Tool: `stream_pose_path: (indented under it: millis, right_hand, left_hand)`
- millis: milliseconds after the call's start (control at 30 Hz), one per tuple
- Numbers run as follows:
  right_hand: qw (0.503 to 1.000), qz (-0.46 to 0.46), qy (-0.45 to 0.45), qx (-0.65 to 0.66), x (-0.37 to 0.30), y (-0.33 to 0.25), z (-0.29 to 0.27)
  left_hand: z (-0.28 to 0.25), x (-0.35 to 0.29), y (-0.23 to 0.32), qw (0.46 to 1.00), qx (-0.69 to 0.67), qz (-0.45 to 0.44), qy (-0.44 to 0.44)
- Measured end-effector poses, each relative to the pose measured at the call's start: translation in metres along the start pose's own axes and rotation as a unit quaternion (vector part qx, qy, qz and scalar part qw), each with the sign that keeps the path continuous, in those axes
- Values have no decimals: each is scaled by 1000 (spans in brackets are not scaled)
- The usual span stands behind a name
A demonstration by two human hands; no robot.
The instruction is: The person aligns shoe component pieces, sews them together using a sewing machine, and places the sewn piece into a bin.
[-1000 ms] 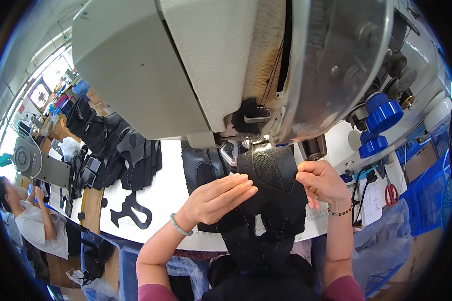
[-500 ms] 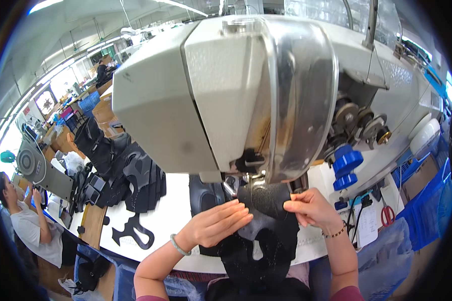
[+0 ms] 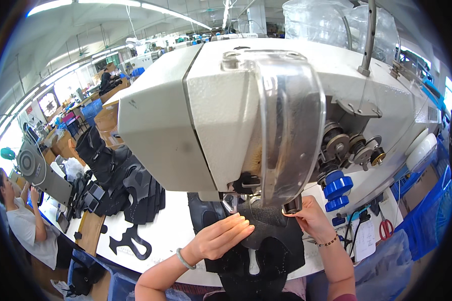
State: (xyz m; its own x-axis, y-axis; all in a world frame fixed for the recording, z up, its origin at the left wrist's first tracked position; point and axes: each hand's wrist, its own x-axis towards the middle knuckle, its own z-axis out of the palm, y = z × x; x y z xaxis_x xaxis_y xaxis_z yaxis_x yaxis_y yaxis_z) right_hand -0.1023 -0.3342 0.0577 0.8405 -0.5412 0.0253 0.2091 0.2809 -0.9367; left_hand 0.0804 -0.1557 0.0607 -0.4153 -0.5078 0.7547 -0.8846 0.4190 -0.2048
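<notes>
A black fabric piece with a cut-out and a mesh panel (image 3: 258,211) lies under the head of a white sewing machine (image 3: 223,120). My left hand (image 3: 218,237) rests on its left side, fingers together and stretched out, close to the metal presser foot (image 3: 229,204). On the other side my right hand (image 3: 312,218) pinches the right edge of the piece between thumb and finger, beside the machine head. The machine head hides the needle and the far edge of the mesh. The lower part of the piece hangs over the table's front edge toward me.
Stacked black cut pieces (image 3: 141,193) and a loose black piece (image 3: 131,243) lie on the white table to the left. Red-handled scissors (image 3: 385,228) and a paper sheet (image 3: 365,241) are at the right. Another person (image 3: 31,223) sits at the far left.
The view has shifted, so the machine appears lower. My right hand has moved closer to the machine head with the piece's edge, and the mesh sits farther under it. My left hand stays on the piece.
</notes>
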Motion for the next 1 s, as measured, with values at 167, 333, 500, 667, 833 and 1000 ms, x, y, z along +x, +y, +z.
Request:
stream_pose_path:
  millis: [167, 333, 500, 667, 833, 1000]
  right_hand:
    - [999, -24, -31, -10, 3, 1, 0]
    - [997, -54, -53, -2, 11, 9, -9]
    - [996, -87, -12, 10, 20, 31, -24]
    - [992, -53, 44, 102, 20, 14, -2]
    - [995, -68, -32, 58, 16, 22, -9]
    - [991, -104, -71, -35, 10, 29, -12]
  left_hand:
    - [2, -1, -2, 1000, 23, 0, 11]
    - [5, -2, -8, 999, 33, -2, 30]
    - [7, 0, -12, 999, 16, -27, 34]
    - [14, -5, -21, 997, 2, -57, 50]
    - [15, -19, -32, 994, -49, -88, 47]
    - [-12, 7, -18, 988, -66, -139, 2]
